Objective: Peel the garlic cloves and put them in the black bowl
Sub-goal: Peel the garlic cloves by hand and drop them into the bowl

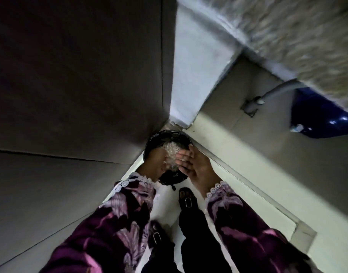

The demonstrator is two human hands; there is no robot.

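Pale floor (218, 154), black-lined bin (155, 138) standing in corner, seemingly touching both walls

- The view looks steeply down at a pale floor (238, 174) in a narrow corner between dark panels (70, 75).
- A round bin (181, 137), lined with black plastic, stands on the floor.
- Both hands are over the bin: left hand (155, 164), right hand (194, 164) with fingers fairly straight.
- Pale papery bits (171, 149) show between the hands.
- Purple floral sleeves (120, 223) with lace cuffs.
- Black sandals (187, 198) below.
- A blue container (317, 119) is at right, under a grey hose (275, 91).
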